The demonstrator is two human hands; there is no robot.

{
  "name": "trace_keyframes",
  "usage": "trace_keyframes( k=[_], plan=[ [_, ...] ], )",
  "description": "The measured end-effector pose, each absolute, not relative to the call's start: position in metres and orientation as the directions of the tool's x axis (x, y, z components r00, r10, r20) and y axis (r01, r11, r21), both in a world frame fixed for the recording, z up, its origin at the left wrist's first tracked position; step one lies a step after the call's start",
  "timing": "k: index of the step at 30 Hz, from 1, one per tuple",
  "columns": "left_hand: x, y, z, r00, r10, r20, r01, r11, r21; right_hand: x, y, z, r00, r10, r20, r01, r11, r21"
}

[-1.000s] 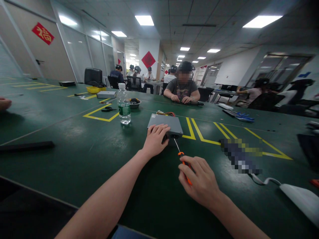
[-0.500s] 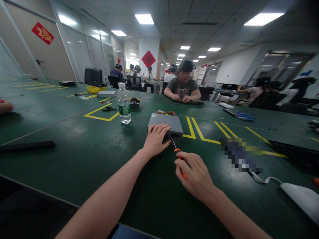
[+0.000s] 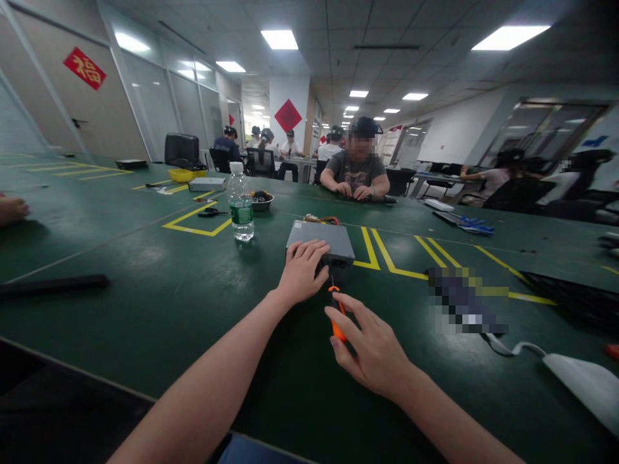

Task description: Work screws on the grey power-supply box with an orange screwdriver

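A flat grey metal box (image 3: pixel 333 236) with coloured wires at its far end lies on the green table (image 3: pixel 145 296). My left hand (image 3: pixel 302 270) rests on its near left corner, fingers curled over the edge. My right hand (image 3: pixel 370 345) pinches an orange-handled screwdriver (image 3: pixel 336 316). Its thin shaft points up at the near face of the box, just right of my left fingers.
A water bottle (image 3: pixel 240 203) stands left of the box. Behind it are a small dark bowl (image 3: pixel 262 200), scissors (image 3: pixel 211 212) and yellow floor-tape lines (image 3: pixel 387 258). A person (image 3: pixel 356 169) sits across the table. A white object with a cable (image 3: pixel 580 383) lies at right.
My right hand has moved left and toward the box with the screwdriver, bringing its tip up to the box's near face. The left hand has stayed on the box.
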State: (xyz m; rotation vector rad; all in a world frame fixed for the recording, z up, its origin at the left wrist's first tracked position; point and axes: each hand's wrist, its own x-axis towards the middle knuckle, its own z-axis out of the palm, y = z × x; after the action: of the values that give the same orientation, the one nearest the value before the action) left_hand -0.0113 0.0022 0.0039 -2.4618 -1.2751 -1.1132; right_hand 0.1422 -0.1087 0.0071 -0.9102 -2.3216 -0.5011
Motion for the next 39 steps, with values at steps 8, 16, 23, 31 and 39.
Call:
trace_keyframes(
  k=[8, 16, 23, 31, 39],
  plan=[
    [-0.012, 0.006, 0.005, 0.327, 0.642, 0.694, 0.74, -0.631, 0.234, 0.138, -0.106, 0.006, -0.633, 0.421, 0.649, 0.627, 0.771, 0.112],
    [-0.016, 0.007, 0.007, 0.328, 0.645, 0.69, 0.721, -0.643, 0.259, 0.145, -0.11, 0.003, -0.626, 0.502, 0.597, 0.623, 0.782, -0.005],
    [-0.017, 0.008, 0.005, 0.327, 0.624, 0.71, 0.703, -0.663, 0.259, 0.143, -0.102, 0.012, -0.723, 0.338, 0.602, 0.564, 0.793, 0.232],
    [-0.017, 0.009, 0.004, 0.318, 0.618, 0.719, 0.711, -0.657, 0.25, 0.142, -0.101, 0.012, -0.723, 0.397, 0.565, 0.585, 0.788, 0.195],
    [-0.015, 0.009, 0.002, 0.314, 0.616, 0.723, 0.72, -0.651, 0.242, 0.143, -0.101, 0.002, -0.694, 0.279, 0.663, 0.53, 0.822, 0.209]
  ],
)
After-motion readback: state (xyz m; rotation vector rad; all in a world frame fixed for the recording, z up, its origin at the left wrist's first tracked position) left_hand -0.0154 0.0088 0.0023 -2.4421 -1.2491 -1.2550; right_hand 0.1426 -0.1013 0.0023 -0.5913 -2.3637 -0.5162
